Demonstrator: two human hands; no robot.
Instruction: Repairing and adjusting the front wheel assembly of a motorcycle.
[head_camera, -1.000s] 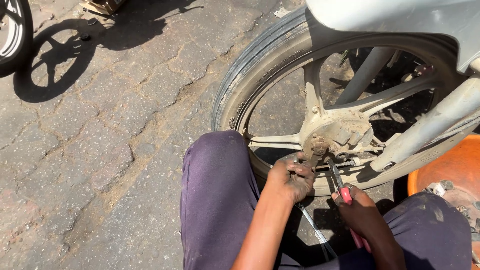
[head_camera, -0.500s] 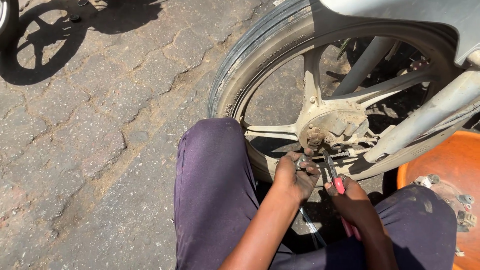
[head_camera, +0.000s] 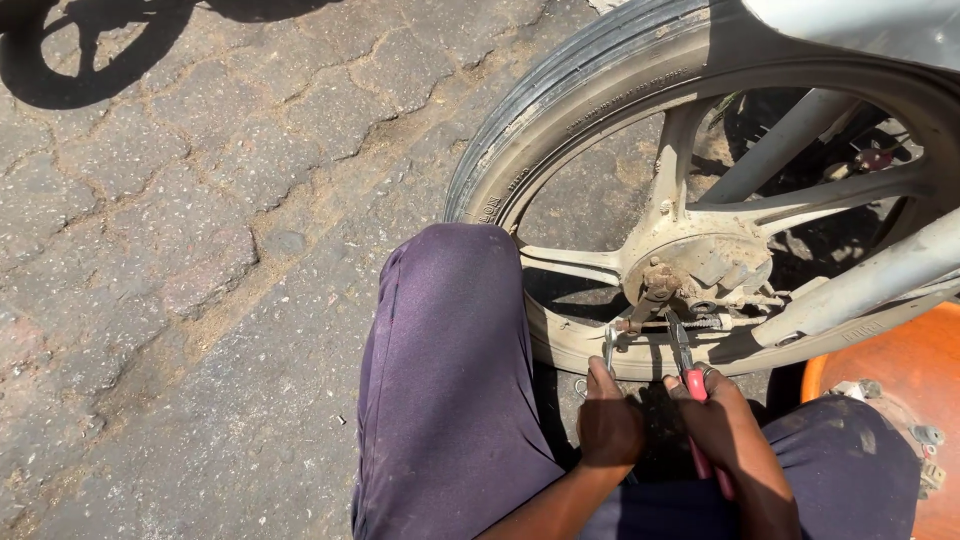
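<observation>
Cracked, dusty stone paving (head_camera: 200, 250) lies sunlit under a grimy spoked wheel (head_camera: 700, 240) with ribbed rubber tyre. The left hand (head_camera: 610, 425) pinches a thin metal piece (head_camera: 608, 350); the right hand (head_camera: 722, 420) grips red-handled pliers (head_camera: 685, 365).

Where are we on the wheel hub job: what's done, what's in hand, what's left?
Done: nothing clearly finished; the wheel is on the bike. In hand: the right hand holds red-handled pliers at the rod below the hub; the left hand holds a small metal part. Left: the rod hardware looks unsettled, as far as I can tell.
</observation>
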